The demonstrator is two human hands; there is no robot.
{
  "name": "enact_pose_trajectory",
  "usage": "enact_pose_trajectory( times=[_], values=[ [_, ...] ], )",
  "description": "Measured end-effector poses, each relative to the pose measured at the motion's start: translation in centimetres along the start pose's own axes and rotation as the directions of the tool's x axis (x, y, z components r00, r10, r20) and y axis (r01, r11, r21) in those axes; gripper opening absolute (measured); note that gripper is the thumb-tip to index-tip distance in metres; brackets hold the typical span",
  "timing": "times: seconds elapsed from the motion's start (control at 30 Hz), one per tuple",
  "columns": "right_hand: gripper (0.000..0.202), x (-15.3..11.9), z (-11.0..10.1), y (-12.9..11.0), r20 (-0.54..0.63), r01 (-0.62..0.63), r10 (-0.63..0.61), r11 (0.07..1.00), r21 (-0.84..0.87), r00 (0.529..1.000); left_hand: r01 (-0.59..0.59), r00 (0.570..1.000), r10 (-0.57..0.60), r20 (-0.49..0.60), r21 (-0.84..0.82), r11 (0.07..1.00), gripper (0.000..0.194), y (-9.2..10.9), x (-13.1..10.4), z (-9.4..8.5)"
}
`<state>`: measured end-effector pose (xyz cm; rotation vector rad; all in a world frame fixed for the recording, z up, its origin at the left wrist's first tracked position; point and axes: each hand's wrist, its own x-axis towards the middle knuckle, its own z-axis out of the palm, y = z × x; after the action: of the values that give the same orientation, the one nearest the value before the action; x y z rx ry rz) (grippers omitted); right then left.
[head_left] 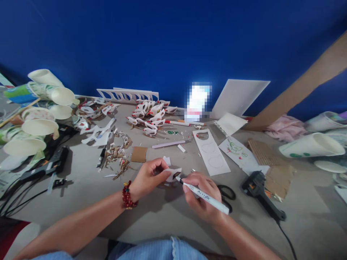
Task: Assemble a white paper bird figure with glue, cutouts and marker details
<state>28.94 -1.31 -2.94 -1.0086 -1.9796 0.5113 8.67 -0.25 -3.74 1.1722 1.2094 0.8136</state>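
Pinched between the thumb and fingers of my left hand (154,177) is a small white bird cutout (170,175) with a dark patch on its side. My right hand (202,193) grips a white acrylic marker (208,199) like a pen, its tip at the cutout's dark patch. Whether the tip touches the surface I cannot tell. Just right of that hand lie black-handled scissors (227,198), partly hidden by it. Beyond the hands, several finished-looking white birds with red beaks (151,115) are clustered on the table.
A glue gun (261,193) with its cord lies at right, another black glue gun (51,164) at left. Paper cups (311,145) stand or lie on both sides. Twig scraps (116,153), a craft knife (168,144), a white board (211,153) and a lit phone (198,101) lie ahead.
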Motion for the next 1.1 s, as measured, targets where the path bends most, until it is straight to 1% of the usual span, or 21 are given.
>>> enact_pose_trajectory(
  times=[0.3,0.43,0.73,1.1],
  values=[
    [0.009,-0.07,-0.1,0.19,-0.007,0.002,-0.002,0.999,-0.042,1.0,0.009,1.0,-0.009,-0.001,-0.004,1.0,0.027,0.16,0.06,0.07],
    [0.01,-0.04,-0.2,0.25,-0.003,0.023,-0.023,0.999,-0.027,1.0,0.001,1.0,-0.001,-0.001,-0.003,1.0,0.026,0.15,0.04,0.07],
    [0.011,0.11,-0.22,0.2,-0.008,0.023,-0.023,0.999,-0.038,1.0,0.005,1.0,-0.005,0.012,-0.009,1.0,0.025,-0.15,0.08,-0.07],
    [0.011,0.04,-0.36,0.16,-0.005,0.004,-0.004,0.998,-0.055,1.0,-0.009,1.0,0.009,0.002,0.008,1.0,0.026,0.39,0.05,0.01]
  ],
)
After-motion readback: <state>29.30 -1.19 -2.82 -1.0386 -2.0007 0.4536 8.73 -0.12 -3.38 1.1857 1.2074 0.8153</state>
